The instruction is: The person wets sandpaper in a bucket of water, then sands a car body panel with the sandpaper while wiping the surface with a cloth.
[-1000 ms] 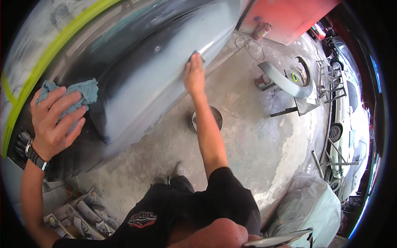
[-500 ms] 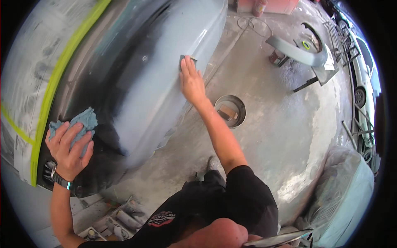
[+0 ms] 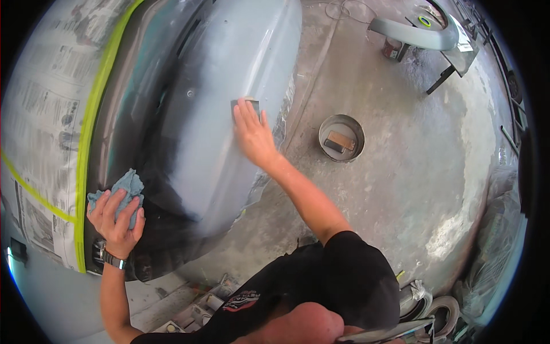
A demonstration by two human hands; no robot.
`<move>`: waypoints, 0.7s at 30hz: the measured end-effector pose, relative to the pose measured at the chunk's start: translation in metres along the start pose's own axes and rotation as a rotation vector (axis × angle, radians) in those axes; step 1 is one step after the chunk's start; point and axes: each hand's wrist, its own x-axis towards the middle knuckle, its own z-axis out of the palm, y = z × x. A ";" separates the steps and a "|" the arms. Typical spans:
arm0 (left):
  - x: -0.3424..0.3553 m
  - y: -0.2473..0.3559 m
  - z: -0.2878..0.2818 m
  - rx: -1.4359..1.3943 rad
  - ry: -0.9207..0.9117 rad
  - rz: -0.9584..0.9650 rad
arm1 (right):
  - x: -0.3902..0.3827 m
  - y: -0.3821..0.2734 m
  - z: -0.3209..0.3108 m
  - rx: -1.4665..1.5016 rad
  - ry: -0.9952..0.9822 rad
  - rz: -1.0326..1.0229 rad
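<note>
A curved car body panel (image 3: 226,63), pale grey with dark patches and shaped like a bumper, slopes in front of me. With fingers stretched flat, my right hand (image 3: 255,137) presses a dark grey piece of sandpaper (image 3: 254,106) against its pale part. The paper's edges show beside the fingertips. My left hand (image 3: 118,223) rests at the panel's dark near-left end, its bent fingers on a crumpled blue-grey cloth (image 3: 130,183). The palm side of that hand is hidden. A small round fitting (image 3: 190,93) sits in the panel left of the sandpaper.
Printed masking paper (image 3: 48,114) edged with yellow-green tape (image 3: 91,120) covers the car at left. On the concrete floor stands a round tub (image 3: 360,144) holding blocks. A grey arched part (image 3: 409,37) lies on a stand at far right. Tape rolls (image 3: 447,312) lie at lower right.
The view has shifted, so the tub appears further right and higher. My right hand and the sandpaper have slid nearer along the pale surface. The left hand stays on the cloth.
</note>
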 end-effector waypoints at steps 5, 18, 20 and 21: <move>0.004 0.004 -0.003 0.000 0.001 0.021 | 0.128 0.109 -0.019 -0.023 -0.067 0.210; 0.004 0.000 -0.006 0.006 -0.018 0.044 | -0.005 0.014 -0.023 -0.105 -0.081 -0.218; 0.005 0.002 -0.004 -0.006 -0.021 0.044 | 0.077 0.076 -0.021 -0.140 -0.159 0.022; 0.005 0.003 -0.002 -0.004 -0.027 0.043 | 0.115 0.101 -0.028 -0.114 -0.220 0.155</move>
